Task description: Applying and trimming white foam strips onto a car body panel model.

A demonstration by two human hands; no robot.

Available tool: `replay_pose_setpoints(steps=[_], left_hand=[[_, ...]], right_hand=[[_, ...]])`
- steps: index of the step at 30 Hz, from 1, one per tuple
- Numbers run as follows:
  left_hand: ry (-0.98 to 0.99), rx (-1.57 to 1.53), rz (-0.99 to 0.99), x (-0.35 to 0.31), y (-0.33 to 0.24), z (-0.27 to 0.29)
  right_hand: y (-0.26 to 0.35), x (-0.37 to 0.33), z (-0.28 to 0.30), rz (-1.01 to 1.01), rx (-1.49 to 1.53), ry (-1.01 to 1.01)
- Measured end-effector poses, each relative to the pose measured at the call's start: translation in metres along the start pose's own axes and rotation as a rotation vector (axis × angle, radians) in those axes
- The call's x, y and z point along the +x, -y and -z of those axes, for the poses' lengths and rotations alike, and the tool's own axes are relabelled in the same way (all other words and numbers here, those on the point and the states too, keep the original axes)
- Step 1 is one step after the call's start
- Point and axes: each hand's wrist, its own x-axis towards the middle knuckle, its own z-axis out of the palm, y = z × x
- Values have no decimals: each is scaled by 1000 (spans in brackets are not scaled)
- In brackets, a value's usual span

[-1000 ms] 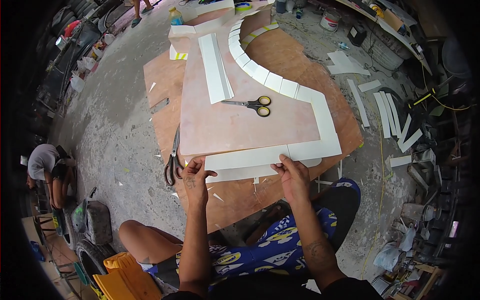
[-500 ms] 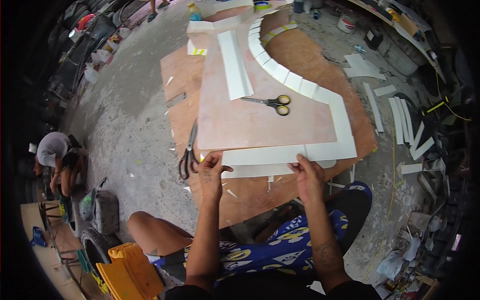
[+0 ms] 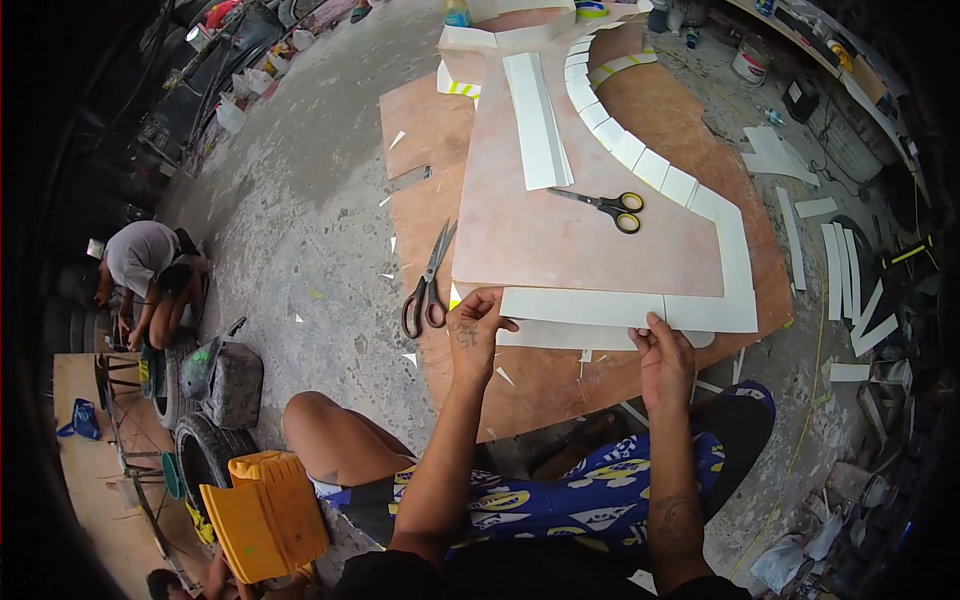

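Note:
A long white card strip (image 3: pixel 585 306) lies along the near edge of a pinkish flat panel (image 3: pixel 580 245). My left hand (image 3: pixel 476 332) pinches the strip's left end between thumb and fingers. Farther right, my right hand (image 3: pixel 664 362) grips its near edge, thumb on top. Under the strip shows another pale sheet (image 3: pixel 610 338). White card segments (image 3: pixel 627 150) line the panel's curved right edge. Black-and-yellow scissors (image 3: pixel 626 212) rest on the panel, near folded white strips (image 3: pixel 535 120). Larger dark-handled scissors (image 3: pixel 428 290) lie left of my left hand.
Brown plywood (image 3: pixel 430 225) with paper scraps lies beneath the panel. At left, a person (image 3: pixel 145 260) crouches near a tyre (image 3: pixel 200 450) and a yellow plastic piece (image 3: pixel 265 515); another person (image 3: pixel 185 588) is partly visible below. Cut white strips (image 3: pixel 840 270) lie at right.
The whole view has swung left, so everything sits farther right in the picture. Both hands keep their hold on the card strip, with little visible movement against the panel.

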Motion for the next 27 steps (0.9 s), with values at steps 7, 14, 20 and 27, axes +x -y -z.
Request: replay_pose_setpoints(steps=[7,14,20,27], left_hand=[[-34,-19,13,-4,-3,-6],[-59,-59,24,-6,-6,-9],[-82,-40,16,-7,-6,-11],[-111,-48,74,-9,-6,-14]], right_hand=[[2,-2,-3,-18,-18,-5],[3,-2,-1,-22,-22,-9],[2,1,2,-24,-39,-16],[8,2,4,4,-68,-35]])
